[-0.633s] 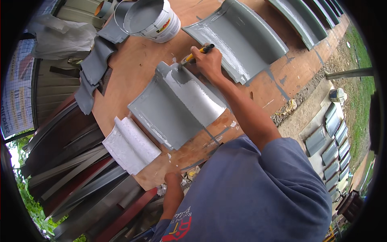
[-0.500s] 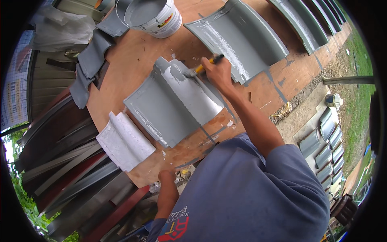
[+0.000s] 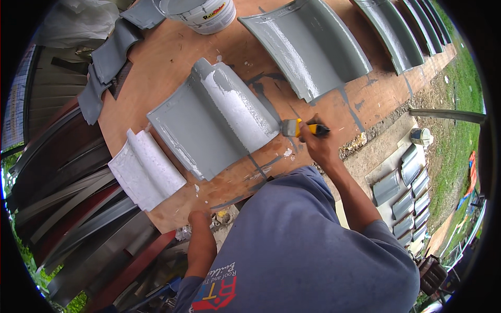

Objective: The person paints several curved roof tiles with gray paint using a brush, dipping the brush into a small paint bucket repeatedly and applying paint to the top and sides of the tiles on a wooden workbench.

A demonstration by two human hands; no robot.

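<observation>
My right hand is closed around the yellow-and-black handle of a flat paintbrush. Its bristles are at the right edge of a curved roof tile lying on a plywood board. Grey paint covers most of that tile, while a white strip shows along its raised right side. Down at the board's near edge rests my left hand, with its fingers hidden. Close to it lies a smaller white tile.
A white bucket of grey paint stands at the board's far side. Grey tiles line the board to the right. Dark metal sheets lie at left. More tiles and a small pail sit on the ground at right.
My right hand has moved the brush down and right, from the tile's upper white strip to its lower right edge. Grey now covers more of the strip's right side. The view has shifted slightly.
</observation>
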